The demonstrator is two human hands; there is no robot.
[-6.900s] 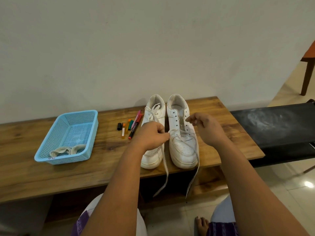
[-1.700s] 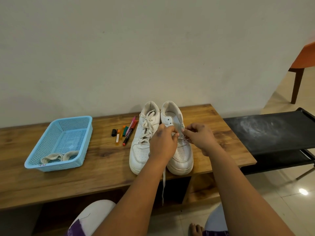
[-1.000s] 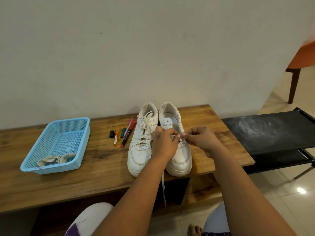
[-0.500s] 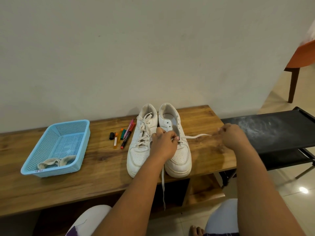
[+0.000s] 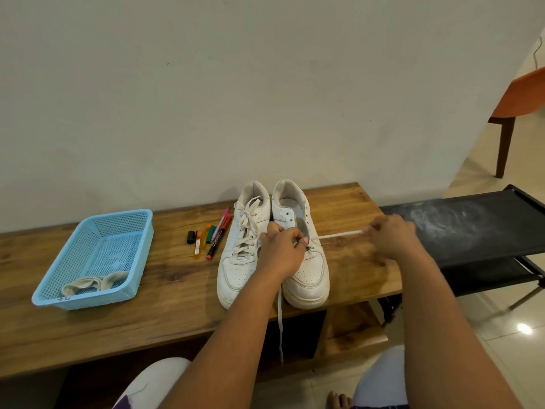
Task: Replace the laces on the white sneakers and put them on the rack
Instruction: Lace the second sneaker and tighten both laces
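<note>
Two white sneakers are seen standing side by side on a wooden bench [image 5: 165, 293], heels toward the wall and toes toward the near edge. The left sneaker [image 5: 239, 249] is fully laced, its lace crossed up the front. The right sneaker [image 5: 306, 270] is laced only at its lowest eyelets, the upper eyelets being bare.

The left hand [image 5: 281, 249] is held over the gap between the two shoes, just above the right sneaker's lower eyelets; its fingers are curled and a lace [image 5: 339, 234] is pinched at the eyelet row between thumb and fingertips. From under this hand one end of the lace is seen hanging down past the bench edge, in front of the dark opening below.

The right hand [image 5: 392, 237] is held well to the right of the right sneaker, above the bench top and near the rack. It is somewhat blurred. The other end of the lace is gripped in its curled fingers and is stretched almost level from the shoe's right side to the hand.

A black rack [image 5: 472, 228] is set against the right end of the bench, its top shelf marked with pale dust. A blue basket [image 5: 88, 255] is placed at the left of the bench, with a bundle of old laces [image 5: 91, 284] lying in its near corner. Several markers [image 5: 212, 236] are laid between basket and left sneaker.
</note>
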